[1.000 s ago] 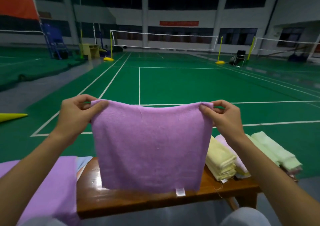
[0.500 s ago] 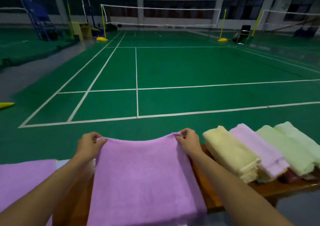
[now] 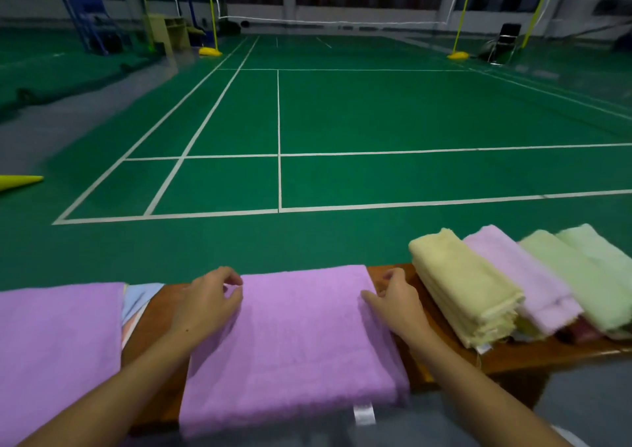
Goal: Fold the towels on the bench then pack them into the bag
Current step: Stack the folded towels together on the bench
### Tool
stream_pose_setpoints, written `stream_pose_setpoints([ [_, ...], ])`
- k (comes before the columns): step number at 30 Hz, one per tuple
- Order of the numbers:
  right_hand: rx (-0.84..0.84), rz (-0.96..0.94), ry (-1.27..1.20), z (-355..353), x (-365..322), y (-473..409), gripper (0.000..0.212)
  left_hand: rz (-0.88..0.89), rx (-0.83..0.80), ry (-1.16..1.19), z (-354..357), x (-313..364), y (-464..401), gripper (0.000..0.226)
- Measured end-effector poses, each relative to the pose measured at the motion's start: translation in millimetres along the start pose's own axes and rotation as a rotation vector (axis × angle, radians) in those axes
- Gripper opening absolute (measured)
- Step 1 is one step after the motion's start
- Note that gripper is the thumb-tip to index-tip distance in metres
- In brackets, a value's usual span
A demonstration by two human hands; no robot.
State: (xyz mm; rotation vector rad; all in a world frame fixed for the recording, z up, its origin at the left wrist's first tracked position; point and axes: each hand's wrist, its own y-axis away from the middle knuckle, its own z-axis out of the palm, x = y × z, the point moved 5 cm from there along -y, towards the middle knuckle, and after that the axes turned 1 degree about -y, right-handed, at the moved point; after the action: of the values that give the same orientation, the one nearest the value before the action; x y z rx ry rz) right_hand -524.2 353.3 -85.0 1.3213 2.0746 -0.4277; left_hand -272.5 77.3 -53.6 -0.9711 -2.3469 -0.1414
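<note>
A purple towel [image 3: 294, 337] lies spread flat across the wooden bench [image 3: 519, 356], and its near edge with a white tag hangs over the front. My left hand [image 3: 205, 306] rests at the towel's far left corner with loosely curled fingers, thumb and forefinger apart. Over at the far right corner, my right hand [image 3: 393, 301] has its forefinger lying on the towel's edge. Neither hand grips the cloth. No bag is in view.
Folded towels lie in a row on the bench's right end: yellow [image 3: 461, 292], pink [image 3: 523, 282] and two green [image 3: 578, 282]. Another purple towel [image 3: 58, 344] lies at the left over a light blue striped item [image 3: 136, 306]. Beyond is the green court floor.
The towel came down from being held up in the air and now lies flat on the bench. Both hands have let go of its top corners.
</note>
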Motion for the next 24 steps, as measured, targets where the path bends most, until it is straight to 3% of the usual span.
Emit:
stream_pose_setpoints([
  [7, -0.029, -0.128, -0.108, -4.8, -6.4, 43.6, 0.037, 0.260, -0.177, 0.106, 26.4, 62.9, 37.7, 0.005],
  [11, -0.075, -0.269, -0.127, -1.0, -24.6, 50.4, 0.036, 0.390, -0.299, 0.053, 49.8, 97.4, 37.5, 0.013],
  [15, -0.244, -0.373, -0.211, 17.1, -43.5, 61.1, 0.033, 0.471, -0.448, -0.077, 71.6, 116.7, 37.3, 0.036],
  [18, -0.361, -0.395, -0.297, 27.5, -54.6, 71.3, 0.032, 0.504, -0.565, -0.121, 77.1, 119.1, 31.6, 0.032],
  [21, -0.452, -0.337, -0.334, 26.5, -53.5, 75.5, 0.044, 0.459, -0.649, -0.066, 75.2, 117.0, 22.5, 0.021],
  [24, -0.461, -0.263, -0.231, 17.9, -39.3, 79.5, 0.067, 0.452, -0.600, -0.107, 72.1, 116.4, 18.3, 0.018],
])
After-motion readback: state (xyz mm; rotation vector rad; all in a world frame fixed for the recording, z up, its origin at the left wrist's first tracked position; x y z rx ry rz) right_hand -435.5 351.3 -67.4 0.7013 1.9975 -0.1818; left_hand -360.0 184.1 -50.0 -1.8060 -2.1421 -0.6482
